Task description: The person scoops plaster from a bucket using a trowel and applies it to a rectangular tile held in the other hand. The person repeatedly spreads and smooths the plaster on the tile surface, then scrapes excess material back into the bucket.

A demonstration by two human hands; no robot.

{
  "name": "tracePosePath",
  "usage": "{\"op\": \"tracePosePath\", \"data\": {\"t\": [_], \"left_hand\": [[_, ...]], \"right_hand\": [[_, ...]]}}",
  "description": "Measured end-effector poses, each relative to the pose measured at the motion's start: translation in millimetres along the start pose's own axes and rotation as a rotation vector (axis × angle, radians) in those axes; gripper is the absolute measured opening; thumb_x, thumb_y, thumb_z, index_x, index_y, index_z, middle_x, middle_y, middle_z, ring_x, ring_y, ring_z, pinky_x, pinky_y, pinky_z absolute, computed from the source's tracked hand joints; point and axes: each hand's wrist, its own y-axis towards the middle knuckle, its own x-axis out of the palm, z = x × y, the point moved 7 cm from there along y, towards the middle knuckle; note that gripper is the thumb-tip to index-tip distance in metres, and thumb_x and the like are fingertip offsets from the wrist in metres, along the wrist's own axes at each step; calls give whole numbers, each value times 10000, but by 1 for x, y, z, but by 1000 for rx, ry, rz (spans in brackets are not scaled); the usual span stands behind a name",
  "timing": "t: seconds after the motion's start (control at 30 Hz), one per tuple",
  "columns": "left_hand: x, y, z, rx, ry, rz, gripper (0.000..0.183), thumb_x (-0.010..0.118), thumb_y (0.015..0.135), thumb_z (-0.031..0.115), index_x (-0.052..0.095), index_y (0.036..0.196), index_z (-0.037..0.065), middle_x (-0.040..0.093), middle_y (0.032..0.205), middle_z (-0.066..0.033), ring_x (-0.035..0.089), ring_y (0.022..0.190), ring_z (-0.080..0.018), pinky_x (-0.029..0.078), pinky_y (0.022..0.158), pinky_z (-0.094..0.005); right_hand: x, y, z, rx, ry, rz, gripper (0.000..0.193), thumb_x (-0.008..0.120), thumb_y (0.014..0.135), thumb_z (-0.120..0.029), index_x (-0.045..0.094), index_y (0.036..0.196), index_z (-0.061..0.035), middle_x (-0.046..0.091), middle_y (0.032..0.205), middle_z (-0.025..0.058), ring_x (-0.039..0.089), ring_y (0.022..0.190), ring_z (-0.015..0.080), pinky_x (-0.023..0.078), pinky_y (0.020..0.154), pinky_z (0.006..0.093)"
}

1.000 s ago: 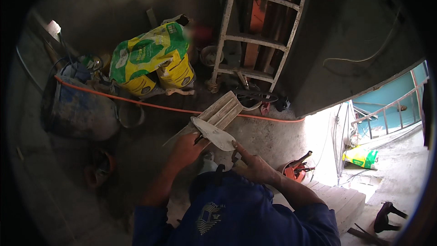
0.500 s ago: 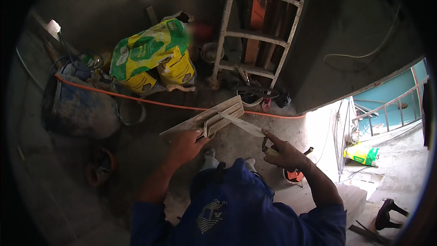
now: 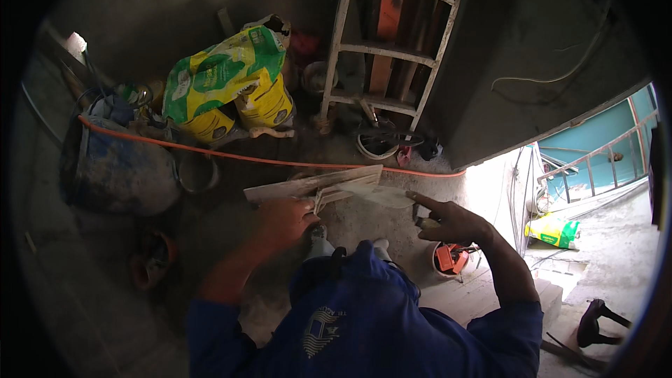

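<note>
The person's left hand (image 3: 283, 218) is gripping the near edge of a long pale tile strip (image 3: 315, 185), fingers curled around it and holding it roughly level above the dusty concrete floor (image 3: 224, 238). The right hand (image 3: 448, 222) is holding a trowel (image 3: 381, 196) by its handle, index finger stretched out toward the blade while the other fingers are wrapping the grip; the pale blade is lying flat against the right end of the strip. Both are hovering just in front of the person's blue-clad knees. An orange cable (image 3: 280, 161) is running across the floor just beyond the strip. Further back, green and yellow sacks (image 3: 227, 84) are leaning near a metal ladder (image 3: 392, 49). A dark, dusty bucket (image 3: 119, 168) is sitting to the left, and a small bucket with an orange tool (image 3: 448, 259) is standing under the right wrist
</note>
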Motion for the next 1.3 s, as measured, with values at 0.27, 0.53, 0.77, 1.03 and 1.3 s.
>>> {"op": "tracePosePath", "data": {"t": [0.27,0.53,0.77,1.03,1.3], "left_hand": [[5,12,3,91,10,-23,286,736,905,336,708,1048,89,722,889,-140,706,846,-365,549,728,-487],[-2,11,2,53,19,43,286,735,902,335,721,1059,96,730,901,-134,715,838,-352,561,730,-483],[11,4,-8,22,59,16,299,728,905,347,728,1055,88,735,910,-130,716,841,-352,561,735,-486],[19,27,-4,-19,44,-189,325,702,925,375,727,1022,65,731,885,-168,716,856,-373,550,752,-509],[96,92,25,-25,-411,-583,577,793,852,452,716,1188,-11,743,1120,-206,718,1059,-321,539,910,-394]], "right_hand": [[25,12,-14,-279,-11,75,900,713,868,-274,272,1648,-198,713,964,184,694,825,271,541,817,396],[20,13,14,-142,147,45,877,705,890,-317,273,1649,-242,680,969,156,640,730,233,551,755,352],[2,4,39,100,67,35,872,713,907,-311,258,1649,-246,721,1039,215,715,865,346,542,857,450],[8,-7,59,-9,302,524,946,752,881,-219,214,1659,-217,684,823,160,700,816,285,520,791,421],[104,-18,82,184,294,137,941,684,901,-184,127,1660,-190,717,885,228,739,810,327,570,806,489]]}}
